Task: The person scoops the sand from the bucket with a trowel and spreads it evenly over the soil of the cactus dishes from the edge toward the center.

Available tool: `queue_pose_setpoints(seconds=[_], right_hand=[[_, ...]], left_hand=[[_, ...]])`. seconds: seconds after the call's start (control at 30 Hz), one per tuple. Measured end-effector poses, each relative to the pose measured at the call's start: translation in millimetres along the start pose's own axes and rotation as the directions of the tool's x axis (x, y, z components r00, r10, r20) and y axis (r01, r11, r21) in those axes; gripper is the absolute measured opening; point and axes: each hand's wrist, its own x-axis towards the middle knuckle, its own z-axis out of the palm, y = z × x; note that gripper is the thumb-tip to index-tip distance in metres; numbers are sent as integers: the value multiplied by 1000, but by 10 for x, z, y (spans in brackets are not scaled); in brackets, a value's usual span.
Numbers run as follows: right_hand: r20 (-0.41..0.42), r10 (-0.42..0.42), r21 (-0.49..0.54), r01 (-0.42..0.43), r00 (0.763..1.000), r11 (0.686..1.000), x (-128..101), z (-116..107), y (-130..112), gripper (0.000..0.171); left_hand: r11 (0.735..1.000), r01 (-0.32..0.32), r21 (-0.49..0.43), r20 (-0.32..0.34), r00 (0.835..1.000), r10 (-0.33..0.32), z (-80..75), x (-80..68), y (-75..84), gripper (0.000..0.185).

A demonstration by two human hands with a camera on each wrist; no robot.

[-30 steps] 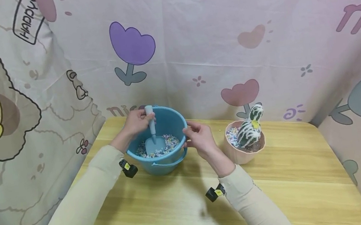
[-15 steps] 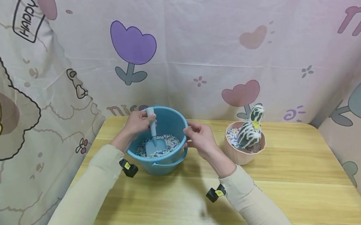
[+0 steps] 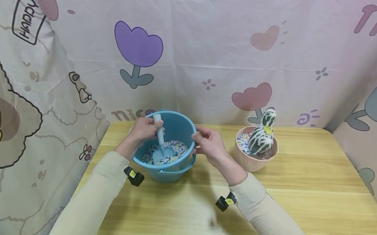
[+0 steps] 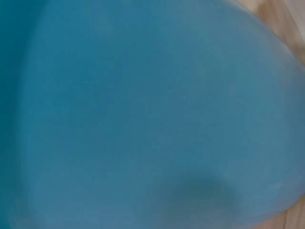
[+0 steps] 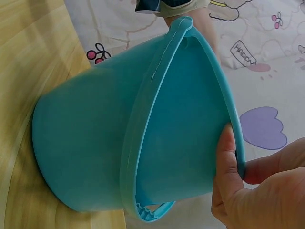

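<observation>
In the head view my left hand (image 3: 141,131) grips the handle of a light blue toy shovel (image 3: 160,134) inside a blue bucket (image 3: 185,127). The shovel stands handle up, its blade partly sunk in small multicoloured beads (image 3: 178,147) on the bucket's bottom. With thumb and fingers, my right hand (image 3: 210,144) pinches the rim on the right side. The right wrist view shows that same right hand (image 5: 267,191) at the rim, and the bucket (image 5: 81,148) standing on the table. Only the bucket's blurred blue wall (image 4: 143,105) fills the left wrist view.
A pink pot (image 3: 251,163) stands to the right of the bucket, with a green and white cactus (image 3: 260,140) and similar beads in it. The wooden table (image 3: 306,189) ends against printed cloth hangings (image 3: 200,35) at the back and sides.
The shovel has dipped slightly lower, and less of its blade shows above the beads. My left hand has shifted down a little with it. My right hand keeps its place on the rim.
</observation>
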Motion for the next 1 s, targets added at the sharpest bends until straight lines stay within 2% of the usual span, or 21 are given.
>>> queue_pose_setpoints(seconds=[0.63, 0.83, 1.0], right_hand=[[6, -4, 6, 4, 1000, 1000, 19, 2, 15, 42], [11, -5, 1, 5, 1000, 1000, 16, -5, 15, 42], [6, 3, -5, -3, 1000, 1000, 4, -20, 2, 42]], left_hand=[[1000, 26, -9, 39, 999, -26, -49, 5, 26, 46], [997, 55, -47, 28, 998, -54, -60, -5, 73, 45], [999, 49, -9, 30, 998, -48, -19, -15, 95, 46]])
